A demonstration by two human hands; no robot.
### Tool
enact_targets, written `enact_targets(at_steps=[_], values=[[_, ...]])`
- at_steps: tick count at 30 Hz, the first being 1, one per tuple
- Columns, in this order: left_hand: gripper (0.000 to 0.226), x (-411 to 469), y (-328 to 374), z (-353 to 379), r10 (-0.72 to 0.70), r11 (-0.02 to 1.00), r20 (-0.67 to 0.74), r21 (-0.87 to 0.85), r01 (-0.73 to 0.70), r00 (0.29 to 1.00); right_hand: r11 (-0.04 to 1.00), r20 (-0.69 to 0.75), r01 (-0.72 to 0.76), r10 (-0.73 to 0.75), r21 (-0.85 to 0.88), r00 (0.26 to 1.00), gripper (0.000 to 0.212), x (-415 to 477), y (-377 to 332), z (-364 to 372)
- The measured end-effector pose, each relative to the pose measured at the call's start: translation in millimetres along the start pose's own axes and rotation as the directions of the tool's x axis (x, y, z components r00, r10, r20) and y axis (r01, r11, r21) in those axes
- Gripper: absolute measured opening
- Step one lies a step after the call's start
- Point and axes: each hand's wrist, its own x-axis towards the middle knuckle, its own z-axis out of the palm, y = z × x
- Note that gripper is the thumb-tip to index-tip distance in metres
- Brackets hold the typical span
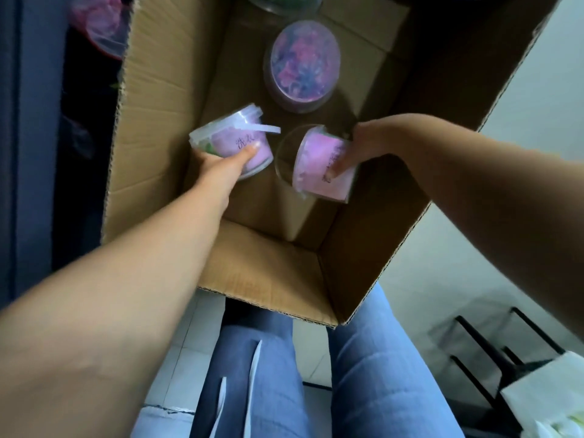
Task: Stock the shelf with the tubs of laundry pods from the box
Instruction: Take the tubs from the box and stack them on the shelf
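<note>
Pale floor (442, 279) beneath open box (275, 273) | left hand (218, 162) wrapped round left tub (234, 143), tilted, inside box | right hand (363, 147) gripped right tub (319, 172), on its side | third tub (305, 63) upright behind | step, as judged: lifting pair out | next: needed firm grips, clearance past box walls

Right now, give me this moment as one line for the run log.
left hand: grips pink tub | right hand: grips second pink tub | cardboard box: lidded tub standing upright inside
</note>
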Motion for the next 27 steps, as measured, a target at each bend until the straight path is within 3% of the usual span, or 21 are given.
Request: enact_targets(at_steps=[3,5,7,9,11,12,14,16,18,21,24,27], values=[[0.093,6.0,3.3,-0.2,0.027,0.999,0.003,-0.039,-0.027,1.000,0.972,0.067,0.023,-0.039,0.235,0.997,0.141,18.0,9.1,9.0],[0.095,5.9,3.7,-4.6,0.033,0.996,0.034,-0.088,-0.030,0.999,0.922,0.107,-0.007,-0.038,0.387,0.994,0.132,16.7,10.1,16.7],[0.108,-2.7,3.8,-15.1,0.000,0.990,0.075,-0.143,0.011,0.997,0.819,0.086,-0.009,-0.049,0.574,0.995,0.103,6.1,13.7,25.6],[0.106,-15.5,2.3,-29.6,-0.026,0.979,0.108,-0.198,0.048,0.994,0.724,0.052,0.004,-0.056,0.690,0.997,0.105,-8.4,15.9,29.5],[0.087,-38.0,2.2,-45.3,-0.052,0.963,0.159,-0.253,0.091,0.986,0.600,0.006,0.047,-0.085,0.799,0.996,0.110,-28.0,23.8,30.8],[0.077,-52.9,1.8,-54.0,-0.050,0.953,0.189,-0.284,0.104,0.981,0.543,-0.006,0.066,-0.112,0.837,0.994,0.094,-43.2,25.0,30.8],[0.079,-86.1,7.0,-70.7,-0.011,0.927,0.247,-0.360,0.102,0.969,0.464,-0.055,0.142,-0.195,0.875,0.979,0.038,-77.7,21.9,28.0],[0.088,-123.8,16.8,-86.1,0.045,0.894,0.290,-0.438,0.091,0.956,0.426,-0.097,0.219,-0.290,0.878,0.952,0.014,-108.9,15.9,26.0],[0.073,-165.9,28.6,-103.3,0.125,0.845,0.298,-0.531,0.056,0.946,0.422,-0.127,0.318,-0.421,0.849,0.898,0.026,-145.8,4.3,21.0],[0.049,-228.1,43.7,-128.9,0.297,0.755,0.238,-0.651,-0.075,0.925,0.426,-0.194,0.437,-0.503,0.792,0.842,0.065,-205.1,-15.6,8.3],[0.081,-288.4,50.0,-159.5,0.434,0.649,0.129,-0.732,-0.210,0.892,0.462,-0.244,0.572,-0.593,0.677,0.768,0.061,-269.8,-30.6,0.2],[0.080,-344.5,43.5,-182.0,0.540,0.562,0.065,-0.770,-0.303,0.839,0.435,-0.304,0.698,-0.677,0.568,0.670,0.105,-327.3,-38.0,-1.4]])
